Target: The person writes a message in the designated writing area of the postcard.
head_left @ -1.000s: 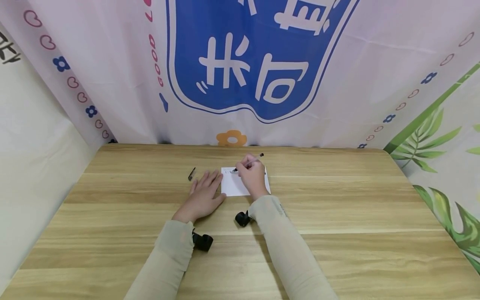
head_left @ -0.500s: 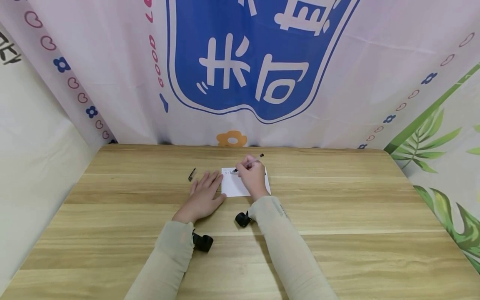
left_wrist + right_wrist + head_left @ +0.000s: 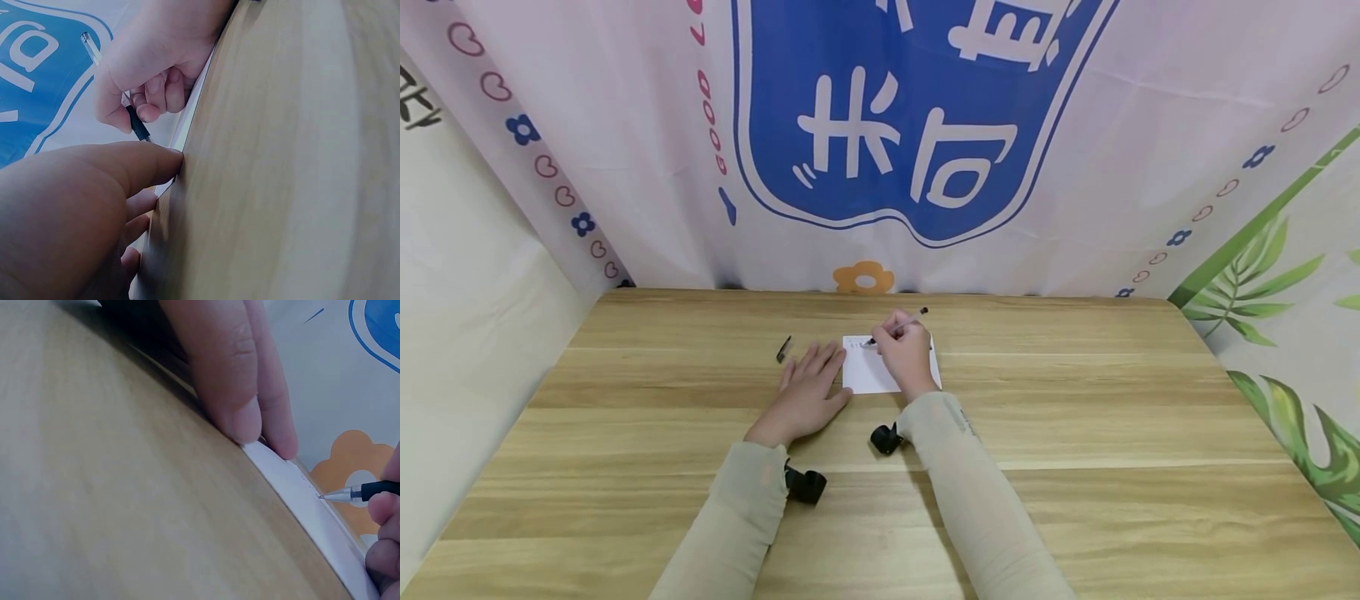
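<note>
A white sheet of paper (image 3: 871, 377) lies flat on the table, with a short row of small marks near its upper left. My right hand (image 3: 906, 354) pinches a pen (image 3: 912, 317) with a clear barrel and black grip. In the right wrist view the pen (image 3: 344, 494) has its tip right at the paper (image 3: 294, 494). My left hand (image 3: 805, 396) lies with fingers spread at the paper's left edge. Its thumb (image 3: 164, 161) and fingertips touch that edge in the left wrist view. Part of the paper is hidden under my right hand.
A black pen cap (image 3: 784, 348) lies on the wooden table (image 3: 1075, 417), just beyond my left fingertips. Black cameras are strapped at both wrists, beneath the sleeves. A printed curtain (image 3: 647, 167) hangs along the table's back edge.
Another small stroke shows in the row of marks on the paper. The pen tip has shifted only slightly; the left hand stays in place.
</note>
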Demonstrator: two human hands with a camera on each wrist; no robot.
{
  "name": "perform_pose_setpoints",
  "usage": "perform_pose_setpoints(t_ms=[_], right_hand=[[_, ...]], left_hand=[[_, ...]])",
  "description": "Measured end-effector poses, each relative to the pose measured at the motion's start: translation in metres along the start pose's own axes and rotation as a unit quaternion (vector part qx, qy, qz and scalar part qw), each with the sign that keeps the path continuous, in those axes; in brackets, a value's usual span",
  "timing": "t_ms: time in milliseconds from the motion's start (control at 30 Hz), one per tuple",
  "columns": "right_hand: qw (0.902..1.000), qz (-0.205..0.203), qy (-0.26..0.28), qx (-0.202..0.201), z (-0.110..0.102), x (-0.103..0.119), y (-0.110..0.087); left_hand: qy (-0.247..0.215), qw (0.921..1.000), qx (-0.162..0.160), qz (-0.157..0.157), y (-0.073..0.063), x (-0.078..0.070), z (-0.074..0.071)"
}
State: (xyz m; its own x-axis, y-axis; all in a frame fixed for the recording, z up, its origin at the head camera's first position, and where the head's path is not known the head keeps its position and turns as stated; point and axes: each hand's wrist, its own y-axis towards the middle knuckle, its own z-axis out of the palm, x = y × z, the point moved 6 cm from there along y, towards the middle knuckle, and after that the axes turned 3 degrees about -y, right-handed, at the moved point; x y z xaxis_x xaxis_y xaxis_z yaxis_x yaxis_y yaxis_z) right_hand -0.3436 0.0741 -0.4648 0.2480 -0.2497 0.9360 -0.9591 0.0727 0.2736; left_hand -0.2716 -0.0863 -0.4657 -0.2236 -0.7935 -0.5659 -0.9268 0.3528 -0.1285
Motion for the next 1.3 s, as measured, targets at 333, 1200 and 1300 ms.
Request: perform_pose_setpoints(t_ms=[333, 1200, 1300], right_hand=[[0.9991, -0.006, -0.002, -0.042, -0.0047, -0.0013, -0.0003], [0.9993, 0.002, -0.024, -0.028, -0.0036, 0.0013, 0.0012], [0.9993, 0.003, -0.027, -0.028, -0.0032, 0.0007, 0.0014]], left_hand=[[-0.010, 0.9999, -0.001, 0.002, 0.0008, 0.0010, 0.0016], [-0.006, 1.0000, -0.004, 0.000, 0.0007, -0.0001, -0.0016], [-0.004, 1.0000, -0.003, 0.001, 0.0007, 0.0000, -0.0013]])
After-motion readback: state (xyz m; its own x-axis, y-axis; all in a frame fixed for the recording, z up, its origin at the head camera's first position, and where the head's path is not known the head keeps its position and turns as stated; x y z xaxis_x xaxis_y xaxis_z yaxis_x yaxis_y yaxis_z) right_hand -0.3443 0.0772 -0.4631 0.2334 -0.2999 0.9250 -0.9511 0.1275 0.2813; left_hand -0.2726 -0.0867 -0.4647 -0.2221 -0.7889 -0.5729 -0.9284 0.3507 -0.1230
